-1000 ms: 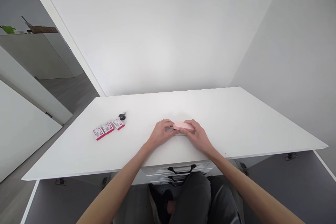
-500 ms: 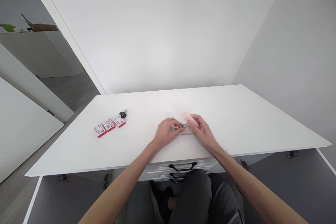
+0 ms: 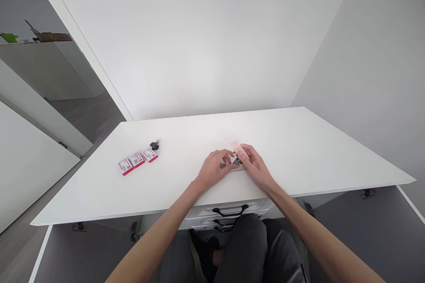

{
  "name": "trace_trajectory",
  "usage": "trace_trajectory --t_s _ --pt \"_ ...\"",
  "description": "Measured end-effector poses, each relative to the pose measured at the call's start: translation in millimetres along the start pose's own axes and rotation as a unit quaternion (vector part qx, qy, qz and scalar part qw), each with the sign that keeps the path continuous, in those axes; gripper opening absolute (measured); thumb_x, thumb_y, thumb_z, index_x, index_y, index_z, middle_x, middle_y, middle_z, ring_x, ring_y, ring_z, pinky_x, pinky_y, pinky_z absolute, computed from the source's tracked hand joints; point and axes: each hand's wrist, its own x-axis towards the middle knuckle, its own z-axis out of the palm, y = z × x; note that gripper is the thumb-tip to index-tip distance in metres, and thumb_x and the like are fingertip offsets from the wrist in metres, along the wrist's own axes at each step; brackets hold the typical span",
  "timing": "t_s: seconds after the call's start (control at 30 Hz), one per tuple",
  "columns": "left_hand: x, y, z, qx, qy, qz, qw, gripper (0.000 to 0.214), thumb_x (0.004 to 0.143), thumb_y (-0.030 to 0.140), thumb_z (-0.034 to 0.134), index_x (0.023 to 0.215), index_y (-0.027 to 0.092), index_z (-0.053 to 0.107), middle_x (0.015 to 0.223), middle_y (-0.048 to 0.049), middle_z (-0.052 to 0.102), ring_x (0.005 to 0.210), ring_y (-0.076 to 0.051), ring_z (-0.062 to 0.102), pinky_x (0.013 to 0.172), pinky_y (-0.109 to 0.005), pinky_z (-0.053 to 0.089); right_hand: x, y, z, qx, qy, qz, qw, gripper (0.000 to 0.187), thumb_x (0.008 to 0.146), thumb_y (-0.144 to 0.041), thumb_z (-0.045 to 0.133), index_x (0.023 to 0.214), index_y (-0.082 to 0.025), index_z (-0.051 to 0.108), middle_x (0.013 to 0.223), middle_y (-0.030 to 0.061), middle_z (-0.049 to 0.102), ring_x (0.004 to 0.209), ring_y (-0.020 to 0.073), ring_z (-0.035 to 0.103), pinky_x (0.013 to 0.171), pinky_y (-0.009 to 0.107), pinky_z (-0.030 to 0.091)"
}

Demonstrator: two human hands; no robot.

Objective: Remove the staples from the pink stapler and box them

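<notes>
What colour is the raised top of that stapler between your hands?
Pale pink; the head view shows the stapler top held up by the right hand.

A single camera sits on the person's head and looks forward and down across the white table [image 3: 315, 150] toward the wall [image 3: 206, 44] behind it. Both forearms run in from the bottom edge. The left hand [image 3: 215, 169] and right hand [image 3: 254, 166] meet near the middle of the frame, near enough to make out the small stapler [image 3: 236, 157] between them. The wide view also takes in the lap [image 3: 252, 247] below and a doorway [image 3: 76, 110] at the left.
</notes>
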Motion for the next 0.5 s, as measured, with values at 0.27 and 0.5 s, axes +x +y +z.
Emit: trace_trajectory --t_s 0.27,0.5 --pt "-2.1 -0.3 1.0 0.055 -0.019 0.069 0.996 0.016 0.102 0.039 0.06 0.106 0.027 0.07 0.095 -0.0032 0.072 0.093 -0.024 0.064 0.094 -0.041 0.049 -2.2 -2.2 0.2 -0.011 -0.004 0.007 1.0 0.047 0.098 -0.065 0.058 0.125 -0.027 0.062 0.123 0.0073 0.071 0.114 0.026 0.064 0.097 0.039 0.053" --pt "-3.6 -1.3 0.9 0.053 -0.016 0.067 0.996 0.012 0.101 0.037 0.061 0.1 0.025 0.064 0.094 -0.002 0.07 0.091 -0.022 0.063 0.094 -0.04 0.049 -1.7 0.8 0.3 -0.016 -0.001 -0.002 1.0 0.047 0.098 -0.065 0.058 0.124 -0.026 0.063 0.116 0.0065 0.072 0.106 0.0247 0.064 0.093 0.037 0.052"
